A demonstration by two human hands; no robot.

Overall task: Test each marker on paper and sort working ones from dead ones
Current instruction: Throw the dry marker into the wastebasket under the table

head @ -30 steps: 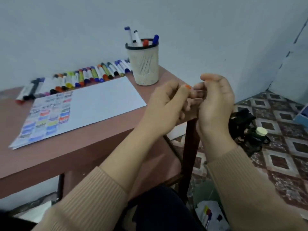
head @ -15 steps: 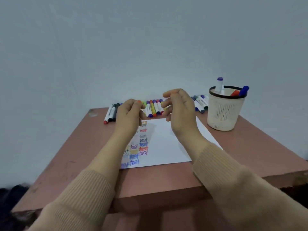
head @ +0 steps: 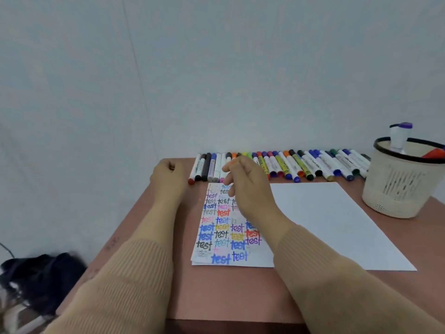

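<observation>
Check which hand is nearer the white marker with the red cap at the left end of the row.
Left. Left hand sits just left of the white red-capped marker; right hand hovers over the white test paper, farther right.

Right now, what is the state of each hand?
Left hand: curled, contents cannot be told.
Right hand: seems to pinch a small orange plastic piece.
</observation>
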